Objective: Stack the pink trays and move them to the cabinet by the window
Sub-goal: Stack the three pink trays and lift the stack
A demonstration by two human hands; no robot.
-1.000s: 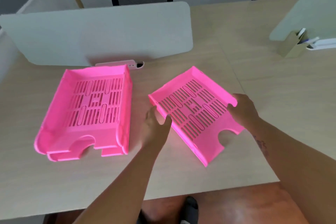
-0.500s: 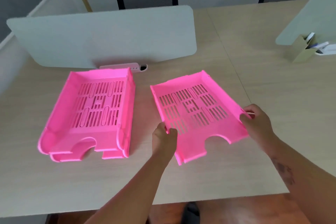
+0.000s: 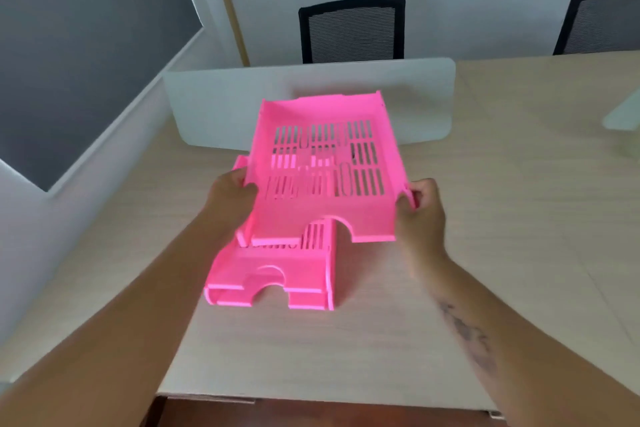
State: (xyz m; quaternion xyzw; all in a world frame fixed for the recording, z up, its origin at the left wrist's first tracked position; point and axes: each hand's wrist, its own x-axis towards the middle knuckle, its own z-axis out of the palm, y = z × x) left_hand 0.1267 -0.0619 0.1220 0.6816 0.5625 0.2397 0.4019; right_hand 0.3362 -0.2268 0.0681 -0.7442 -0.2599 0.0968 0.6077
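I hold a pink slotted tray (image 3: 322, 215) in the air with both hands. My left hand (image 3: 230, 194) grips its left wall and my right hand (image 3: 417, 204) grips its right front corner. The tray hangs tilted, its far end raised, above and partly over a stack of pink trays (image 3: 277, 277) that rests on the light wooden desk (image 3: 485, 253). The held tray sits a little right of the stack and hides the stack's far half. The stack's front edges with their half-round cut-outs show below the held tray.
A white frosted divider panel (image 3: 214, 107) stands upright across the desk just behind the trays. Two black mesh chairs (image 3: 351, 29) stand beyond it by the wall. A second divider's edge (image 3: 623, 114) shows at the far right. The desk's front edge lies close to me.
The right tray has been lifted off the desk and carried left over the stack. The view has swung left and upward, with both hands still on the tray.
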